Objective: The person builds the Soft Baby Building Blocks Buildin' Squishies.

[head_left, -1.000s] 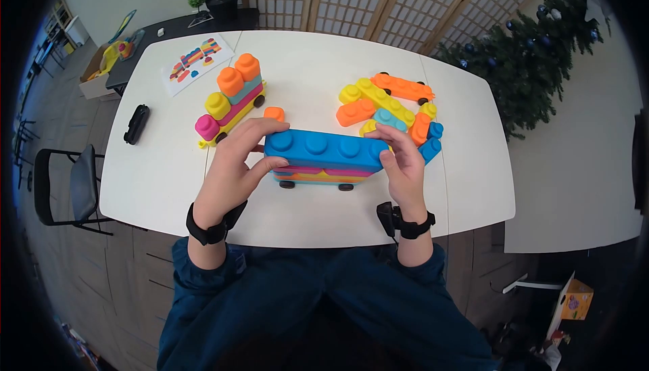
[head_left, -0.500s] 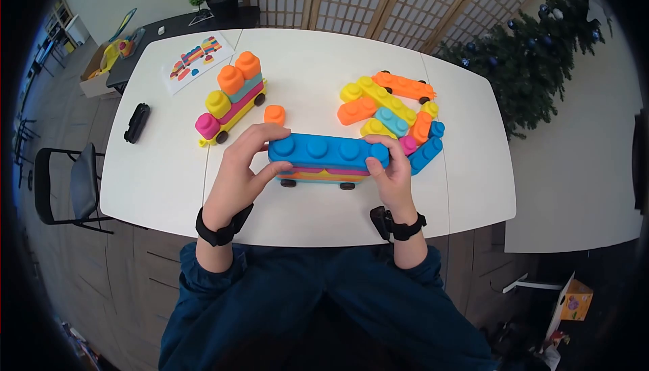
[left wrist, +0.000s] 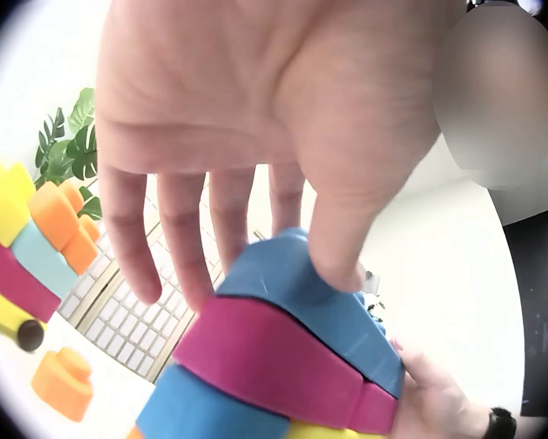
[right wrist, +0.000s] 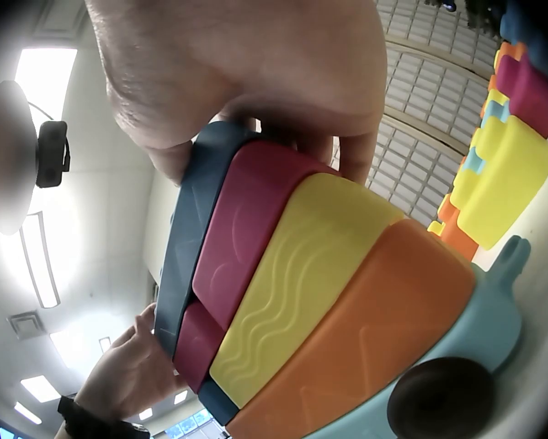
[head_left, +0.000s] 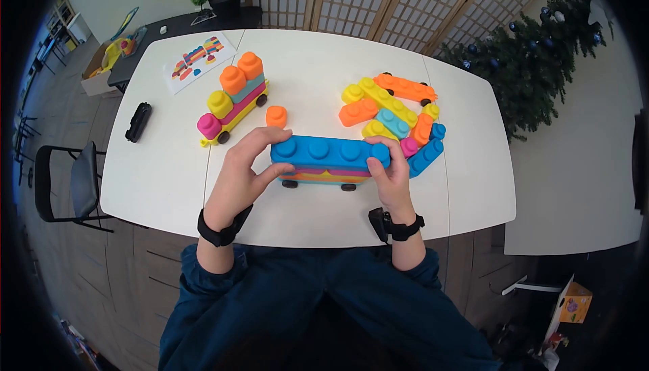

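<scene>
A long blue block (head_left: 334,153) with several studs forms the top layer of a stack on a light-blue wheeled base in the head view. Beneath it, the right wrist view shows magenta (right wrist: 255,219), yellow (right wrist: 301,265) and orange (right wrist: 374,320) layers, with a dark wheel (right wrist: 441,399) at the bottom. My left hand (head_left: 240,175) grips the blue block's left end between thumb and fingers. At its right end my right hand (head_left: 393,181) pinches the same block, thumb on the near side. The far fingertips are partly hidden behind the block.
A wheeled block assembly (head_left: 233,110) stands to the left, beside a loose orange block (head_left: 276,117). Several loose blocks and an orange wheeled base (head_left: 405,88) lie at the right. A picture sheet (head_left: 199,60) and a black case (head_left: 138,123) are on the table's left side.
The right hand has shifted left and closed more fully on the blue block's right end, uncovering a magenta block behind it. The left hand keeps its grip and has moved slightly right.
</scene>
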